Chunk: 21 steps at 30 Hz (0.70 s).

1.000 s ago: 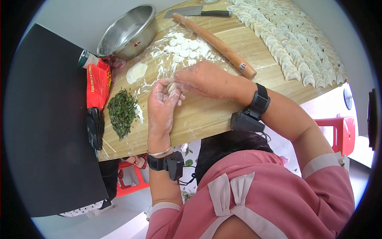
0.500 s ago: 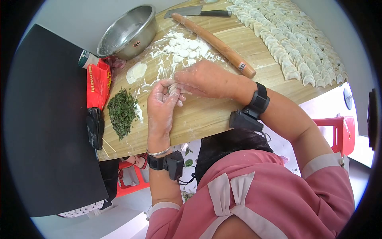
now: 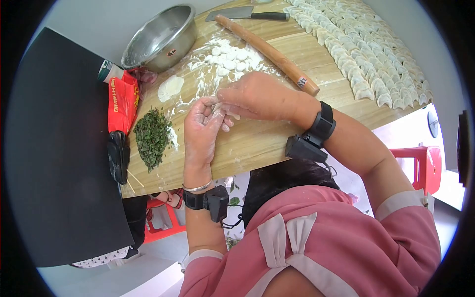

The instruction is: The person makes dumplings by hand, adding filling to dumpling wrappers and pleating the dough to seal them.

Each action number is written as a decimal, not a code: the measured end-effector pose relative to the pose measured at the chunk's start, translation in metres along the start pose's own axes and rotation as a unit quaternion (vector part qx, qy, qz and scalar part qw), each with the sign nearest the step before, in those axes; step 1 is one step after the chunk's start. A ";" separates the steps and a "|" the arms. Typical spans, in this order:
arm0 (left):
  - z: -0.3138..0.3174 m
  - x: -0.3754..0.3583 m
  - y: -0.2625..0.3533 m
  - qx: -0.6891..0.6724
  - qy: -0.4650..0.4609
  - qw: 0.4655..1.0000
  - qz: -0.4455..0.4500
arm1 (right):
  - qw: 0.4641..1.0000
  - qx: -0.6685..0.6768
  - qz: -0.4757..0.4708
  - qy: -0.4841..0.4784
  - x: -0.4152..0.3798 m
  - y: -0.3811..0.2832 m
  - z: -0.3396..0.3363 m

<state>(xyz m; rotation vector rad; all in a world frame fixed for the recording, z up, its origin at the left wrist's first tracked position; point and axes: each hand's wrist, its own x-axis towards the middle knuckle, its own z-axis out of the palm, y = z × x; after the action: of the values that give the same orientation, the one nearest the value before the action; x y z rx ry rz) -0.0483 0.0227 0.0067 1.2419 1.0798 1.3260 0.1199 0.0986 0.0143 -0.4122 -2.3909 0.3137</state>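
My left hand (image 3: 202, 123), dusted with flour, is closed with its fingertips and thumb around a small pale dumpling (image 3: 218, 107). Against its other side, my right hand (image 3: 255, 96) is closed too, thumb and fingers pinching the dough. Most of the dumpling is hidden by the fingers of both hands. Just beyond them lie several small flattened dough pieces (image 3: 229, 64) in loose flour. A rolled-out wrapper (image 3: 170, 88) rests flat to the left of my hands. Nearer me on that side is a heap of chopped green leaves (image 3: 152, 138).
A wooden rolling pin (image 3: 269, 53) and a cleaver (image 3: 237, 13) lie at the back of the wooden table (image 3: 257, 143). Rows of finished dumplings (image 3: 366, 59) cover the right side. A steel basin (image 3: 166, 42) and a red bag (image 3: 121, 101) stand at the left.
Both hands stay together at the same spot, with only slight finger movement on the dumpling. The rest of the table looks the same.
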 end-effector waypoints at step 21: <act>0.001 -0.002 -0.007 0.028 -0.028 0.999 0.008 | 0.994 0.084 0.047 0.045 -0.004 -0.005 0.010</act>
<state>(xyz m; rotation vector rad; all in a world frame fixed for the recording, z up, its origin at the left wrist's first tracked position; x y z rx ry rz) -0.0471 0.0215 -0.0001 1.3249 1.0764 1.2733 0.1150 0.0915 0.0068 -0.4510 -2.2407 0.5243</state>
